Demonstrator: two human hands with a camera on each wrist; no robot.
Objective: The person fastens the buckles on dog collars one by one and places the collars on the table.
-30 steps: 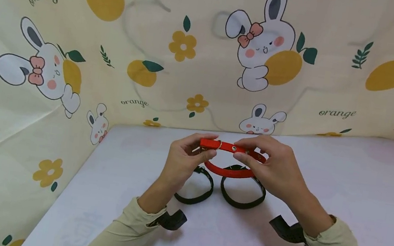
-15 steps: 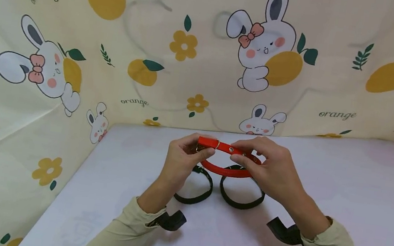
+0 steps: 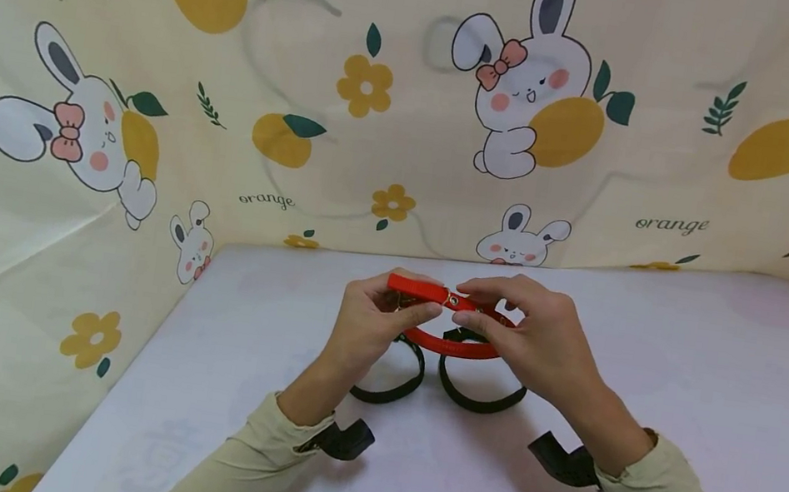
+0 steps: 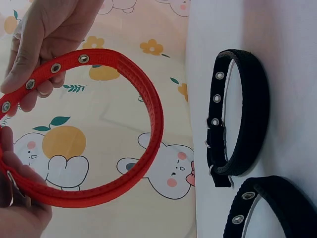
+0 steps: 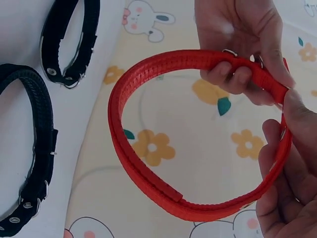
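Observation:
A red collar (image 3: pixel 452 347) with a row of metal eyelets is held up in a loop above the table. My left hand (image 3: pixel 372 319) pinches its buckle end, where the red strap sticks out leftward past a metal ring (image 3: pixel 446 298). The right hand (image 3: pixel 541 334) grips the eyelet part of the strap between thumb and fingers, close beside the left thumb. In the left wrist view, several eyelets show along the red band (image 4: pixel 156 119) near the right fingers (image 4: pixel 20 69). The left palm and fingers partly hide the buckle.
Two black collars, one on the left (image 3: pixel 384 398) and one on the right (image 3: pixel 481 407), lie looped on the white table (image 3: pixel 239 325) below my hands. A cream cloth (image 3: pixel 395 27) printed with rabbits and oranges hangs behind and at the left side.
My right hand has shifted slightly left, nearer the left hand. More of the red strap sticks out leftward past the ring, and the first visible eyelet sits closer to it.

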